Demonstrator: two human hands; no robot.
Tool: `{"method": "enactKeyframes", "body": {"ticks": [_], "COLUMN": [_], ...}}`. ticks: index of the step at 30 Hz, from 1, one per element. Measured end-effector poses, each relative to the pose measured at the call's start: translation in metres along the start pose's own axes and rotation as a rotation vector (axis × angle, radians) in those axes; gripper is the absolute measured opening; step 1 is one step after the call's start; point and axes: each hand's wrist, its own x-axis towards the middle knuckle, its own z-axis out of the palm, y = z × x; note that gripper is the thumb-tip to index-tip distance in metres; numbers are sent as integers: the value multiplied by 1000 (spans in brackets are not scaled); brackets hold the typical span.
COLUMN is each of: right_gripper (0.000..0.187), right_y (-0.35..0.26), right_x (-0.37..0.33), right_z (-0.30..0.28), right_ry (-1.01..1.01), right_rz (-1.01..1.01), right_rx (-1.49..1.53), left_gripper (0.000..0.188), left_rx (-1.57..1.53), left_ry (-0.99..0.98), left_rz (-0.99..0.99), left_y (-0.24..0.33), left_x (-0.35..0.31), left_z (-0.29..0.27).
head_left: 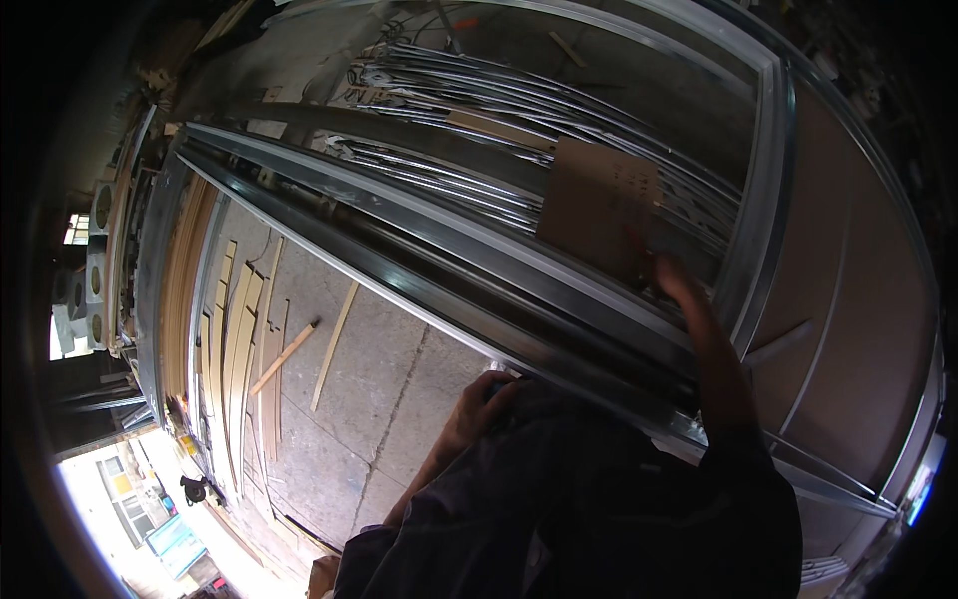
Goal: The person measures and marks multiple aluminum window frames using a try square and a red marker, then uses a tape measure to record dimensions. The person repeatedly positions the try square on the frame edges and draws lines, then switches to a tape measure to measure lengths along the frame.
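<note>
A brown cardboard piece [591,205] with dark handwriting lies over a bundle of thin metal rods, beyond a long metal beam. At its lower right edge is my right hand [671,275], reaching across the beam. Its fingers are smeared and dim, so whether they grip the cardboard does not show. Close to my body, my left hand [482,404] is curled beside the near edge of the metal beam [429,309]. Dark clothing hides part of those fingers, and what they close on cannot be made out.
Thin metal rods [469,85] lie in bundles inside a large metal frame [760,200]. Wood strips [239,329] and a short wooden stick [284,357] lie on the concrete floor [399,369]. To the right is a large brown panel [848,270]; concrete blocks [98,265] are stacked at left.
</note>
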Motion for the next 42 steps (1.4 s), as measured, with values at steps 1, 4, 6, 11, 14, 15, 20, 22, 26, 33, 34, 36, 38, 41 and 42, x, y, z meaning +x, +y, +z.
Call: {"method": "enactKeyframes", "body": {"ticks": [1, 4, 6, 11, 14, 15, 20, 22, 26, 33, 34, 36, 38, 41, 42], "right_gripper": [34, 32, 29, 27, 29, 29, 33, 33, 33, 28, 29, 29, 28, 25, 24], "right_y": [5, 17, -5, -106, -92, -92, -106, -89, -72, -9, 9, 27, 39, 72, 79], "right_x": [0, -7, -52, -183, -208, -211, -246, -251, -267, -270, -270, -274, -282, -281, -280], "right_z": [-3, -15, -42, -20, 47, 61, 67, 74, 67, 48, 54, 52, 43, 53, 49], "right_ry": [31, 173, 329, 71, -61, -78, -474, -511, -464, -463, -468, -515, -601, -597, -591], "right_rz": [-5, -3, 23, -311, -557, -588, -399, -276, -156, -485, -531, -575, -570, -635, -629], "right_rx": [-9, 62, 217, 390, 352, 370, 724, 884, 1019, 293, 230, 183, 207, 491, 438], "left_gripper": [37, 39, 40, 45, 47, 47, 46, 47, 55, 98, 102, 111, 110, 102, 99], "left_rx": [-17, -186, -327, -707, -810, -756, -423, -268, 56, 626, 580, 527, 310, 129, 95], "left_ry": [-10, -52, -72, 60, 69, 62, 55, 41, -31, 204, 196, 201, 199, 270, 306], "left_rz": [-8, -35, -62, 75, 191, 253, 625, 735, 815, 585, 558, 526, 425, 347, 334], "left_y": [5, 42, 62, 72, 63, 67, 78, 70, 61, 46, 37, 28, 31, 23, 19], "left_x": [-2, -17, -28, -23, -3, 2, -19, -29, -39, -96, -99, -104, -111, -119, -121], "left_z": [1, 4, 3, 26, 25, 29, 66, 86, 101, 175, 190, 213, 234, 259, 265]}}
